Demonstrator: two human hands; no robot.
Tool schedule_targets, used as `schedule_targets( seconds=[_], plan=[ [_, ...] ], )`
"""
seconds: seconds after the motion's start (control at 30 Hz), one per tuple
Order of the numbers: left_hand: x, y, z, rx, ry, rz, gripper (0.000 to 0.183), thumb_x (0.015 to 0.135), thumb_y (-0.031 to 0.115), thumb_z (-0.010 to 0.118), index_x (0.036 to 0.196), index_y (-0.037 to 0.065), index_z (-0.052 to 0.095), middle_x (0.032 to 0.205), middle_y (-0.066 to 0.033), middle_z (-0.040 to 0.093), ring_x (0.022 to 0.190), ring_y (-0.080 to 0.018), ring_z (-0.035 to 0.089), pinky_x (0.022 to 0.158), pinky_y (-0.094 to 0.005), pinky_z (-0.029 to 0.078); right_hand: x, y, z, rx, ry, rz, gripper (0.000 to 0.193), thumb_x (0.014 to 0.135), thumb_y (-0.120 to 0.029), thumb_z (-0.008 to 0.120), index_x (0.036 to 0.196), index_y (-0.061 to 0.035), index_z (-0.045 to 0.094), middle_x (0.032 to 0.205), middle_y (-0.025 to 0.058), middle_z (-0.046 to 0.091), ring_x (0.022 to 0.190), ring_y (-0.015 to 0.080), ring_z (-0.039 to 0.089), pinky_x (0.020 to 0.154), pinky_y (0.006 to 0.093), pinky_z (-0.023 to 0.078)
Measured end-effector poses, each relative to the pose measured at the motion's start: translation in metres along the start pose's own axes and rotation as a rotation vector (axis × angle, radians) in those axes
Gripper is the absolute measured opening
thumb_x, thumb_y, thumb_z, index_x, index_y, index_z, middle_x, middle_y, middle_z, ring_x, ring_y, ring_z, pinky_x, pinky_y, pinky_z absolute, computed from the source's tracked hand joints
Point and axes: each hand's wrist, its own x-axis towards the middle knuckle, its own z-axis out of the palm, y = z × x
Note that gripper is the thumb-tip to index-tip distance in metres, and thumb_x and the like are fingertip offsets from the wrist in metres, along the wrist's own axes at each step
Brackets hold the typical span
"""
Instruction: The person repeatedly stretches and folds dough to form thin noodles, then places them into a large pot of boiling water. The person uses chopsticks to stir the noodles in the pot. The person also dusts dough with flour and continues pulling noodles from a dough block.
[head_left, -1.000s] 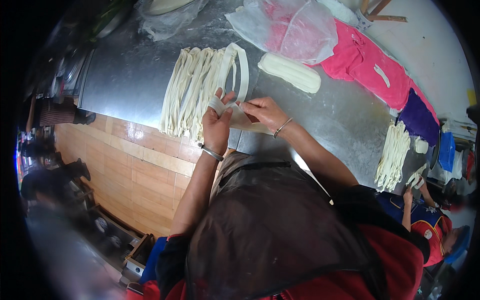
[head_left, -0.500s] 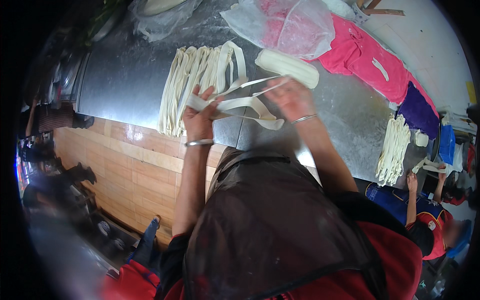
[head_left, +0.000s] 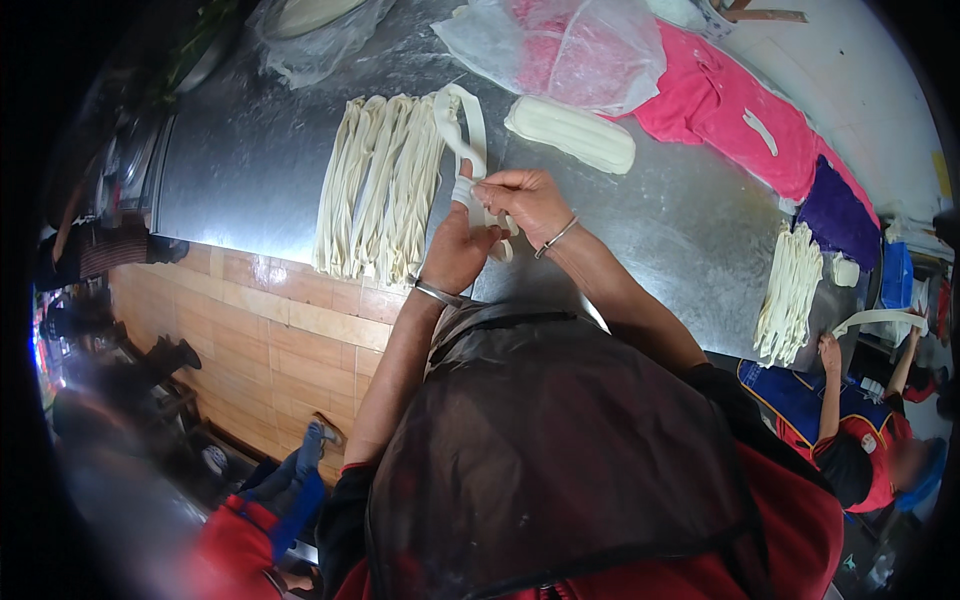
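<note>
Just to the right of the strand row [head_left: 378, 190], a bundle of pale, dough-like lengths laid side by side, is the pale strip [head_left: 478, 120] being handled. Its upper part forms a narrow standing loop close against the row's right-hand edge; its lower part runs down to both hands and passes between them. A short end shows below the right fingers, and how it lies under the hands cannot be told.

The left hand [head_left: 460, 248] is just right of the row's lower part. One finger is extended away from the body, with the strip lying across the fingers; the thumb sits near, leaving little gap. The grip is narrow, and the strip is held.

The right hand [head_left: 528, 205] is farther right of the row, meeting the left hand at the strip. Its thumb and forefinger are brought together on the strip, beside the extended left finger; the remaining fingers are curled, their exact contact partly hidden. A metal bangle [head_left: 557, 238] is on the right wrist, another bracelet [head_left: 436, 292] on the left.

Right of the row, beyond the strip, a rounded dough block [head_left: 570, 135] lies on the metal table [head_left: 690, 235], with a pink cloth [head_left: 712, 105] past it. Far right of the row are a second bundle [head_left: 788, 295] and a co-worker [head_left: 868, 450] holding a separate light band [head_left: 878, 317].
</note>
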Motion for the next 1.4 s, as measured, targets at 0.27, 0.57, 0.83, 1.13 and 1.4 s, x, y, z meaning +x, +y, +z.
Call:
schedule_targets(
  seconds=[0.27,0.57,0.83,1.13,1.4],
  plan=[
    [0.003,0.001,-0.008,-0.75,0.217,-0.184,0.031,0.094,0.013,0.052,0.123,0.0,0.055,0.107,-0.0103,0.063,0.089,-0.02,0.064,0.08,-0.0354,0.052,-0.005,0.001,0.01,-0.197,0.04,-0.341,0.012,0.082,-0.007,0.067,0.087,0.0047,0.068,0.079,0.0031,0.063,0.062,0.0099,0.052,0.056,0.0253,0.044],
    [-0.002,0.006,-0.039,-1.314,0.062,0.123,0.03,0.094,0.01,0.049,0.118,-0.008,0.05,0.118,-0.0216,0.058,0.112,-0.0328,0.056,0.098,-0.0458,0.046,-0.014,-0.021,-0.007,0.87,-0.241,-0.227,0.011,0.089,-0.009,0.055,0.098,-0.0021,0.057,0.097,0.0118,0.06,0.096,0.0261,0.058,0.087,0.0355,0.047],
    [-0.02,0.024,-0.194,-1.421,0.165,0.561,0.045,0.095,0.006,0.042,0.139,0.001,0.033,0.144,-0.0183,0.035,0.137,-0.0363,0.028,0.112,-0.0518,0.029,-0.03,-0.028,-0.235,1.267,-0.208,-0.422,0.031,0.085,0.004,0.052,0.116,0.0089,0.05,0.115,0.0213,0.056,0.104,0.0295,0.055,0.091,0.0388,0.048],
    [-0.035,0.043,-0.205,-1.207,0.092,0.6,0.048,0.095,0.006,0.042,0.141,0.003,0.031,0.148,-0.0148,0.031,0.136,-0.0349,0.029,0.106,-0.0429,0.041,-0.114,-0.014,-0.332,1.229,0.212,-0.583,0.031,0.093,-0.006,0.049,0.12,0.0102,0.047,0.098,0.0169,0.057,0.09,0.0252,0.055,0.078,0.0334,0.049],
    [-0.02,0.084,-0.051,-0.543,0.126,0.274,0.046,0.09,-0.007,0.045,0.135,0.0,0.042,0.135,-0.0163,0.048,0.121,-0.0345,0.051,0.096,-0.0429,0.049,-0.053,-0.027,-0.056,0.547,-0.235,-0.033,0.04,0.092,-0.02,0.056,0.123,0.0053,0.053,0.068,-0.0005,0.054,0.065,0.0093,0.053,0.063,0.0282,0.046]
  ],
)
